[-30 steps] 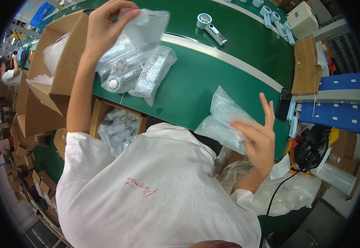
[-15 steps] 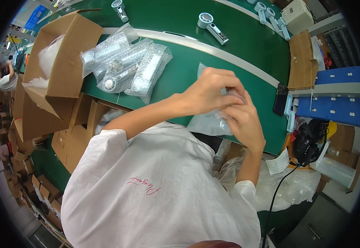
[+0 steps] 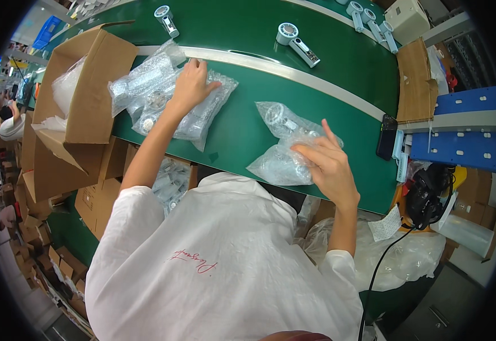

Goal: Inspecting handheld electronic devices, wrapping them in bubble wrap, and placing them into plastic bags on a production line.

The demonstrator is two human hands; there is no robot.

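Note:
My left hand (image 3: 192, 85) is over the pile of bubble-wrap pouches (image 3: 156, 102) at the left of the green table, thumb spread from the fingers. It covers part of a pouch; whether it touches is hard to see. Round fan heads show through several pouches. Nearer the table's right side, my right hand (image 3: 332, 165) pinches a clear plastic bag (image 3: 286, 162), index finger raised. A pale handheld fan (image 3: 282, 120) shows through the clear plastic just beyond those fingers. Whether this is one bag or two I cannot tell.
Beyond the metal strip lie one handheld fan (image 3: 298, 44) and another (image 3: 166, 21). An open cardboard box (image 3: 97, 85) stands at the left. A black phone (image 3: 387, 136) lies at the table's right edge, beside pale blue parts (image 3: 400, 154). Plastic bags (image 3: 396, 256) hang below the table.
My left hand has let go of the clear bag and swung left to the pouches. My right hand stays on the clear bag, which now lies spread with the fan visible.

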